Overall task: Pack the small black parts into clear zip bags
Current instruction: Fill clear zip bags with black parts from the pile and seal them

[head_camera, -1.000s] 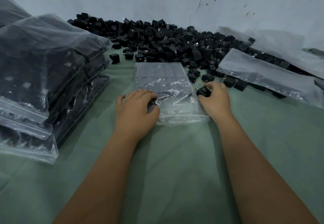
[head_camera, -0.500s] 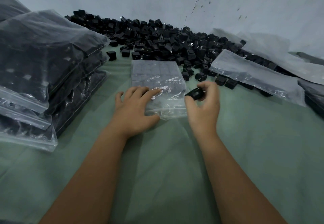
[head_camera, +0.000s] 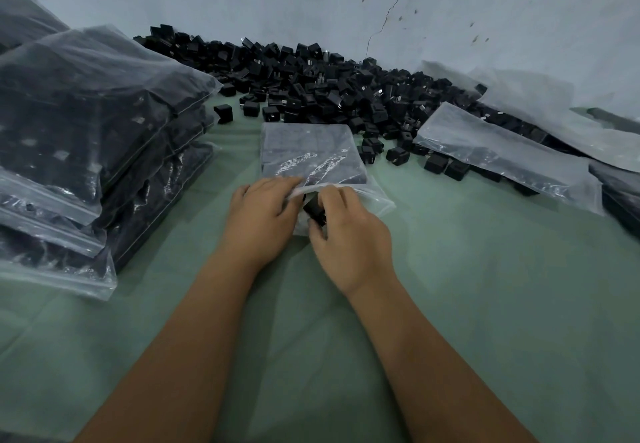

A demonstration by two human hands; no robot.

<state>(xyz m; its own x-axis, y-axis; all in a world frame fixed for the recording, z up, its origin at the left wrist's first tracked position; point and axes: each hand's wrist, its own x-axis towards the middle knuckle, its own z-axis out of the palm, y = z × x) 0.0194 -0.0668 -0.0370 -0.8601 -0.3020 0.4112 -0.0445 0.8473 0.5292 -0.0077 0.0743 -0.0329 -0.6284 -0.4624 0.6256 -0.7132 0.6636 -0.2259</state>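
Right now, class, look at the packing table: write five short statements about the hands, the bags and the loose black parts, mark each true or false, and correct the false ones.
1. The right hand pinches a small black part at the mouth of the clear zip bag. True.
2. The left hand rests on the stack of filled bags. False: it holds the open bag's mouth.
3. The pile of loose black parts lies against the wall, beyond the bag. True.
4. The bag being filled is empty. False: rows of black parts already show inside it.
5. The table cover is red. False: it is green.
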